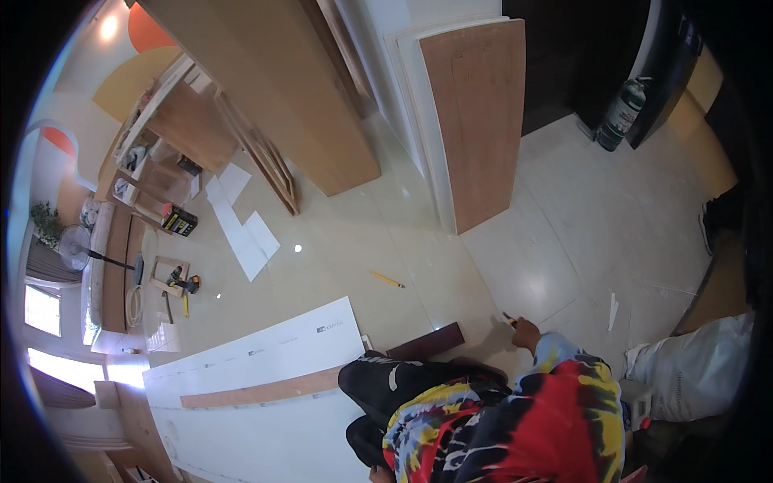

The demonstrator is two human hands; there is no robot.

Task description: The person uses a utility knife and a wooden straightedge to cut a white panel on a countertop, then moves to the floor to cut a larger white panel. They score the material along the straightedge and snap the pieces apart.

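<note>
My right hand [527, 333] is held out over the tiled floor, closed round a small slim cutter-like tool [510, 320] with a dark tip and a bit of yellow. Its exact kind is too small to tell. Only a little of my left hand [380, 475] shows at the lower edge, beside my dark-trousered knee, and its fingers are hidden. Left of my legs lies a large white printed sheet [266, 354], with a long brown wooden strip [262, 389] across it. Close to my knee rests a dark reddish-brown board piece [427, 342].
A yellow pencil-like stick [387, 279] lies on the floor ahead. Wooden panels [475, 121] lean on the wall, with a tall brown board [274, 88] to their left. A cordless drill [183, 282] lies far left. A green cylinder [622, 115] stands back right; a white sack [692, 366] sits at right.
</note>
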